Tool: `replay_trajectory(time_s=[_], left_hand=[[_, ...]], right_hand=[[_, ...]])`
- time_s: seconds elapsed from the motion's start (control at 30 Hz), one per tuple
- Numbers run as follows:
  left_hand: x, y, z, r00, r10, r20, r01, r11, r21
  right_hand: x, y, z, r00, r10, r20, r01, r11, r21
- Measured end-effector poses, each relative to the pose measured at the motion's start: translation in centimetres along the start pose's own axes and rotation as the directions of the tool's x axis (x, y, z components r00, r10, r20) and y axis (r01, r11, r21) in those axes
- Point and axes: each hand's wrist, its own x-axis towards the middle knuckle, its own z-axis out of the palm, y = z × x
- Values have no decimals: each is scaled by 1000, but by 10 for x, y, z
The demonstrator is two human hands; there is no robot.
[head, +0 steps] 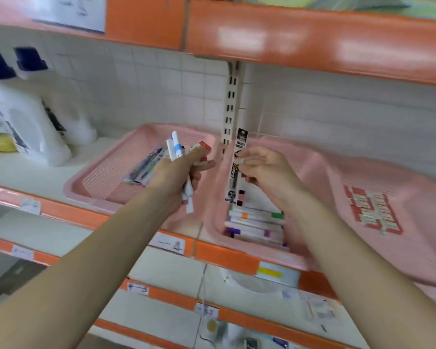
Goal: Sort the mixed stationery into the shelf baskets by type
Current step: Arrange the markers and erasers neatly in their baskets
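My left hand point(176, 172) grips a bunch of white pens and markers point(176, 147) over the left pink basket point(91, 182), which holds a few packaged pens point(146, 165). My right hand point(264, 167) pinches a long black-and-white refill pack point(237, 167), held upright over the middle pink basket point(310, 172). That basket holds several white markers with coloured bands point(254, 222). A third pink basket point(413, 197) on the right holds a red-and-white pack point(373, 212).
White bottles with dark blue caps point(28, 109) stand on the shelf at the left beside a yellow item point(0, 144). An orange shelf point(312, 39) hangs close overhead. Lower shelves with orange edges and price labels point(169, 243) lie beneath my arms.
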Motion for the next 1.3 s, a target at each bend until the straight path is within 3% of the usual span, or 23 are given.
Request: replay_trajectory(time_s=[0.3, 0.6, 0.7, 0.77, 0.83, 0.93, 1.07, 1.17, 1.3], left_hand=[[73, 42, -127, 997, -43, -66, 44, 999, 11], [116, 36, -162, 991, -128, 25, 128, 992, -3], [122, 30, -164, 993, -113, 25, 111, 992, 54], [122, 28, -163, 990, -130, 49, 125, 987, 97], [119, 29, -159, 990, -127, 63, 118, 984, 131], [114, 34, -146, 990, -119, 71, 108, 984, 143], [96, 39, -114, 984, -57, 166, 37, 992, 123], [79, 36, -82, 979, -36, 199, 0, 983, 181], [54, 23, -23, 978, -27, 206, -13, 982, 191]], right_hand=[[89, -1, 139, 998, -21, -62, 5, 967, -256], [147, 31, 203, 984, 170, -45, -162, 780, -605], [156, 35, 209, 987, 146, -65, -148, 677, -721], [154, 34, 209, 992, 115, -55, -118, 663, -740], [148, 27, 202, 995, 102, -24, -92, 736, -671], [127, 8, 180, 993, 48, 105, 1, 905, -425], [92, -12, 134, 960, -84, 266, 156, 952, -263], [70, -15, 92, 959, -82, 271, 123, 983, -138], [40, -9, 29, 986, -36, 160, 36, 999, -1]])
